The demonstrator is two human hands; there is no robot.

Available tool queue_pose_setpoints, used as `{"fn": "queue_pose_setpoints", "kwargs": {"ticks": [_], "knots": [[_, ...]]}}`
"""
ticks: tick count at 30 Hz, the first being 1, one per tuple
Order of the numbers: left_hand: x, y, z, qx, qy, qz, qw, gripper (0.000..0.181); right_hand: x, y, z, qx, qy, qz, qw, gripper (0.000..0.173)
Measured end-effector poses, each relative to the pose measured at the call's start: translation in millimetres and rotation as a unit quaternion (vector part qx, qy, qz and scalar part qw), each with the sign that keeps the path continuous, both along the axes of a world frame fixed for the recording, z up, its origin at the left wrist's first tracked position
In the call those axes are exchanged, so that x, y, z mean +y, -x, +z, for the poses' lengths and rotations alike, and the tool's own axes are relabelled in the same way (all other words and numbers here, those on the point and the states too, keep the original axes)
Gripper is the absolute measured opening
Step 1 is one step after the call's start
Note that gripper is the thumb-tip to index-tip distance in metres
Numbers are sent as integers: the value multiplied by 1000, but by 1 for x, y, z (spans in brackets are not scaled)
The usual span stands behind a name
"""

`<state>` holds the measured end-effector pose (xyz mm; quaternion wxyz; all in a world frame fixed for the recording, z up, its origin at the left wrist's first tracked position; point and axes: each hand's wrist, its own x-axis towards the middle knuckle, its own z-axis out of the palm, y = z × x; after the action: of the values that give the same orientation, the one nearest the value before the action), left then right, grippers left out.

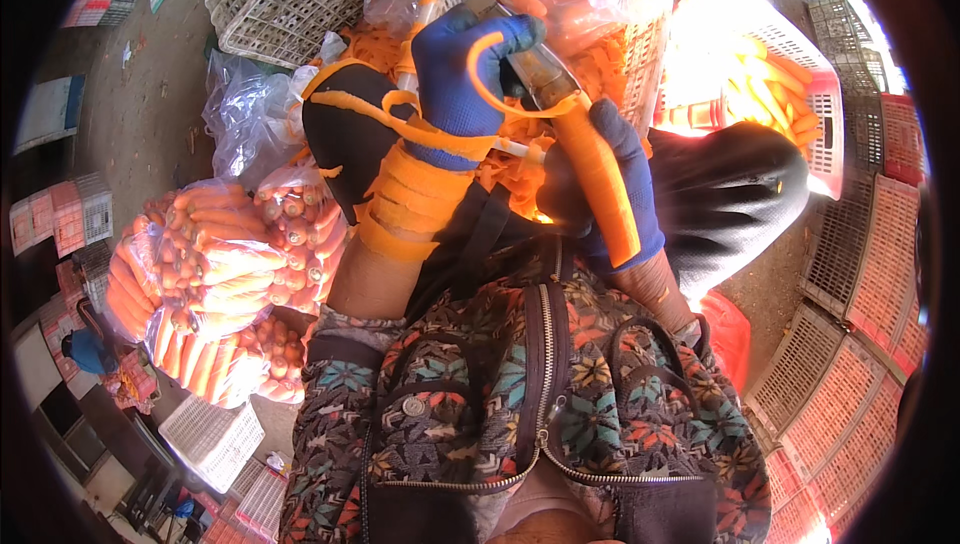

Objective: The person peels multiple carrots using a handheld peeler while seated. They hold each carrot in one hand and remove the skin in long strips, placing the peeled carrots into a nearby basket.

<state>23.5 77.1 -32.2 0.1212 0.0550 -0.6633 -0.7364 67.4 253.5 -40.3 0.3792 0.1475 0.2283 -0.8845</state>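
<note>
My left hand (461,75), in a blue glove, grips a metal peeling knife (546,77). Its lower end meets the top of an orange carrot (596,176), and a thin strip of peel (484,71) curls off there over the glove. More carrot peel (420,191) lies in bands across my left wrist and forearm. The carrot is held at a slant by my right hand (630,169), also gloved in blue; some of its fingers are hidden behind the carrot. Below both hands, loose peelings (517,173) lie heaped between my knees.
Clear plastic bags of carrots (217,259) are piled at my left. A white plastic crate (649,56) with peelings and bagged carrots stands ahead. A sunlit crate (825,120) at right holds carrots. Stacked crates (832,394) line the right side; a person (90,349) is far left.
</note>
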Motion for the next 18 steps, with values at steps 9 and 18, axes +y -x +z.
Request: {"fn": "queue_pose_setpoints", "kwargs": {"ticks": [9,18], "knots": [[-92,35,-30,-21,-112,209,971,14,30,-10,31,149,8,39,988,85],[-22,-23,12,-89,-131,47,986,11,27,44,-4,132,-221,-56,965,50]]}}
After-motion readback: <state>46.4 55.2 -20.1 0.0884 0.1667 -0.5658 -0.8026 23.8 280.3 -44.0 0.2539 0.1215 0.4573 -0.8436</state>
